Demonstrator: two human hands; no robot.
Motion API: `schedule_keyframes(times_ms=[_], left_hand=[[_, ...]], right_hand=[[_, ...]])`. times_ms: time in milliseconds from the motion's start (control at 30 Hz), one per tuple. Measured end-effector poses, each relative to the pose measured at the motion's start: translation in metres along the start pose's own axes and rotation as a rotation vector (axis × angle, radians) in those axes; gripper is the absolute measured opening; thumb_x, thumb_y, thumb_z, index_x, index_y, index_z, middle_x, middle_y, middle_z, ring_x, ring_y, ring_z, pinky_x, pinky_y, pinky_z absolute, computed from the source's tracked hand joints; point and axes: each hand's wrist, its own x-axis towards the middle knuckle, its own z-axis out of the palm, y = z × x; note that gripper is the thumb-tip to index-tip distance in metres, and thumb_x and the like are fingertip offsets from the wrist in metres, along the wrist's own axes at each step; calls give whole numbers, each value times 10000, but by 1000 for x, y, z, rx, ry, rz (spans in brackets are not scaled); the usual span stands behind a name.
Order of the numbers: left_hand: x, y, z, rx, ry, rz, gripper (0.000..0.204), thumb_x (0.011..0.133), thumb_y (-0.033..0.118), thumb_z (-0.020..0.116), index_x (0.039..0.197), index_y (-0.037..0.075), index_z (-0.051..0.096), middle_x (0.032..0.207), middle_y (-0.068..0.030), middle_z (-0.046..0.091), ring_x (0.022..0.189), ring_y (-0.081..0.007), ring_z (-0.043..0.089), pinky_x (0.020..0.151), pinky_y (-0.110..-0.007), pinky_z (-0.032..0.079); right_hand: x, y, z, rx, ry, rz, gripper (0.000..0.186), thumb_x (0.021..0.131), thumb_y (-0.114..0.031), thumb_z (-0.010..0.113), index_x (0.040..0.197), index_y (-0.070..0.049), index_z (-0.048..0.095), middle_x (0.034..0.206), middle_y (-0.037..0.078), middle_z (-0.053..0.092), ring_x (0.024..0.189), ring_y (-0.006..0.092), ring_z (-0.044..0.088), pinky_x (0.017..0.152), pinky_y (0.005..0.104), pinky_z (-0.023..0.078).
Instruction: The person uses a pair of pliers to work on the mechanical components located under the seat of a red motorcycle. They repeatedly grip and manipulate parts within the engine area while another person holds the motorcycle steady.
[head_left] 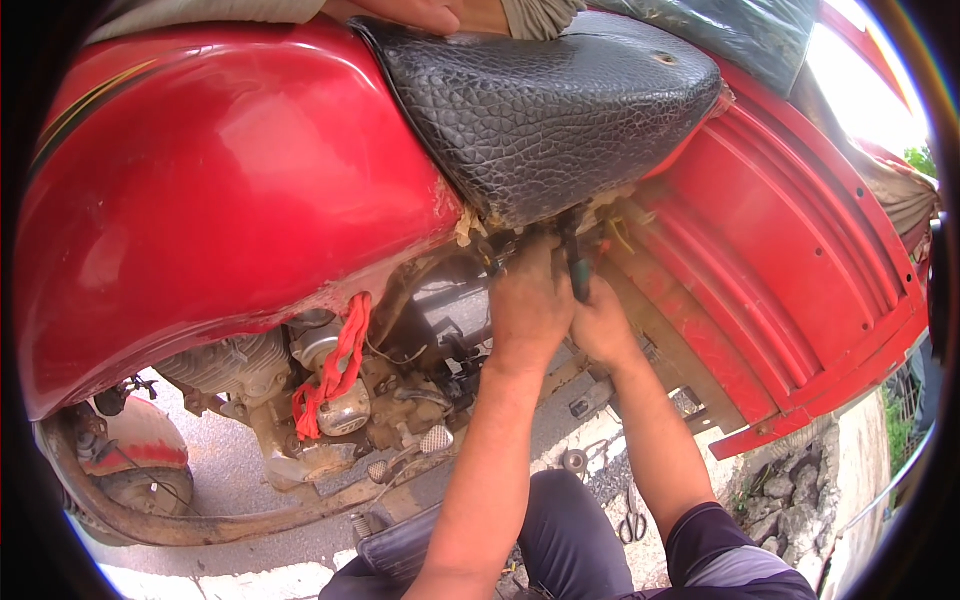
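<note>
Just under the black seat [545,110] of a red three-wheeled motorcycle, my two hands work close together. My left hand [530,305] reaches up with its fingers curled; its fingertips and whatever they grip are hidden below the seat's edge. A small dark piece [487,255] shows beside its knuckles. Against it on the right, my right hand [603,325] is closed round a tool with a dark green handle [579,277]. The handle points up toward the gap under the seat, and its working end cannot be seen. Thin yellow wires [622,235] stick out near there.
The red fuel tank [230,190] bulges at left above the engine [240,370], where a red cloth strip [335,375] hangs. A red ribbed panel [770,260] stands at right. Scissors [632,522] and a tape roll [575,460] lie below. Another person's hand [425,12] rests across the seat.
</note>
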Motion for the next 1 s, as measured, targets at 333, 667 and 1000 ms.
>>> schedule_keyframes(times_ms=[333, 667, 1000], left_hand=[[1, -6, 0, -94, 12, -25, 164, 911, 80, 621, 1064, 21, 623, 1012, -200, 707, 938, -425, 695, 813, -479, 552], [3, -8, -7, -95, -45, -46, 130, 891, 57, 605, 1017, 38, 632, 979, -171, 711, 901, -407, 709, 770, -461, 566], [12, 5, 2, 14, 8, 123, 214, 868, 51, 610, 1075, 18, 653, 988, -197, 708, 913, -424, 692, 788, -464, 563]], right_hand=[[5, -9, 0, -198, 15, -56, 266, 934, -143, 574, 1153, 8, 578, 1087, 303, 650, 1077, 500, 612, 892, 505, 499], [3, -12, -2, -280, 21, -60, 320, 913, -135, 561, 1203, -3, 529, 1121, 309, 636, 1114, 500, 599, 922, 533, 498], [1, -14, 1, -304, 271, -93, 430, 996, -330, 618, 1287, -22, 543, 1079, 302, 691, 1069, 510, 642, 883, 540, 505]])
